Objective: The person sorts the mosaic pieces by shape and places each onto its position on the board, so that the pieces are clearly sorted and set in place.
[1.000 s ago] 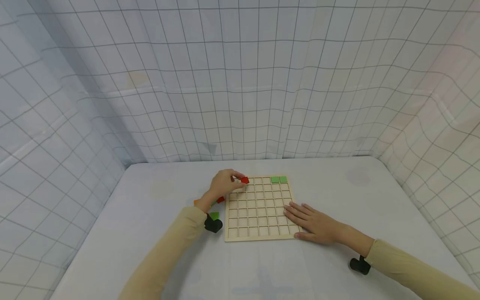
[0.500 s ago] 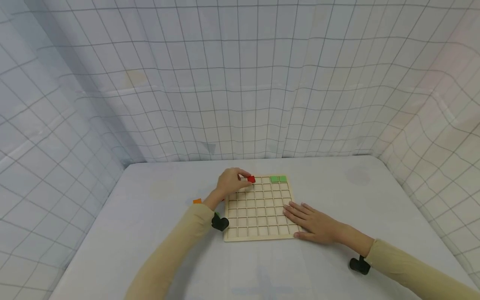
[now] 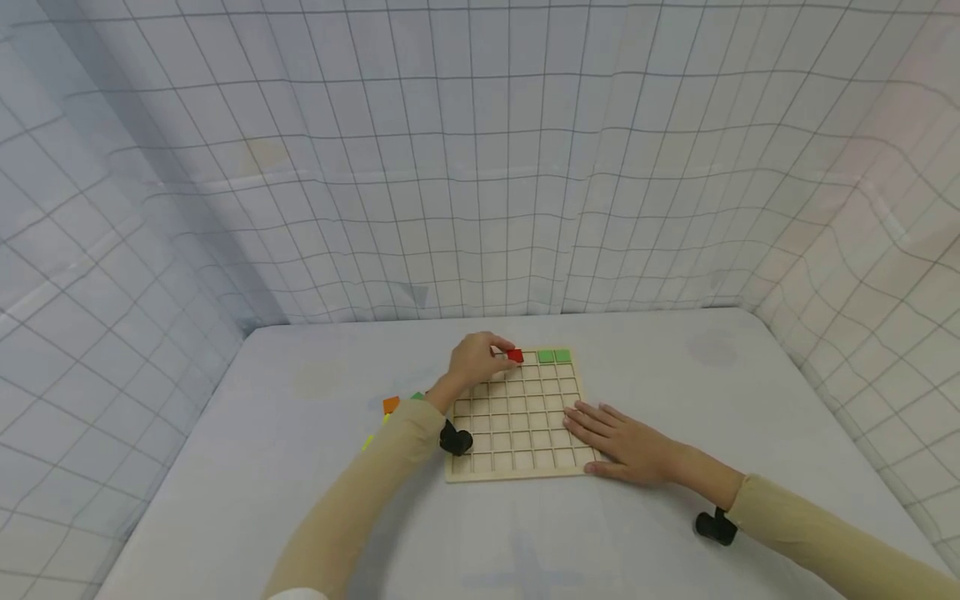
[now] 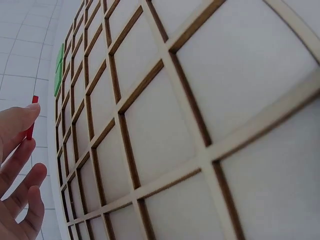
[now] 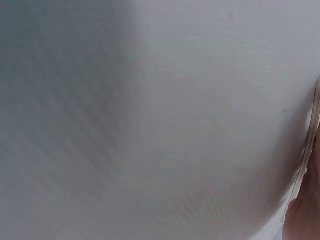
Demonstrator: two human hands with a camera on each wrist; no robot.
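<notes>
Between thumb and fingertip my left hand (image 3: 474,360) pinches a thin red square tile (image 3: 515,356) over the far row of a wooden grid board (image 3: 517,481). In the left wrist view the red tile (image 4: 32,118) shows edge-on, raised off the board, and the other fingers are loosely bent. Two green tiles (image 3: 554,356) lie side by side in cells at the board's far right corner. My right hand (image 3: 628,446) rests flat with straight fingers on the board's right edge. The right wrist view catches only a bit of that hand (image 5: 302,215) and the board's edge.
Left of the board, partly hidden by the left forearm, lie loose tiles: an orange tile (image 3: 391,405), a green tile (image 3: 418,396) and yellow ones (image 3: 367,442). The white table (image 3: 637,350) ends at a hanging grid-patterned curtain (image 3: 480,208).
My left hand has carried the red tile rightward along the far row, closer to the green tiles. More loose tiles show left of the forearm. The right hand stays on the board.
</notes>
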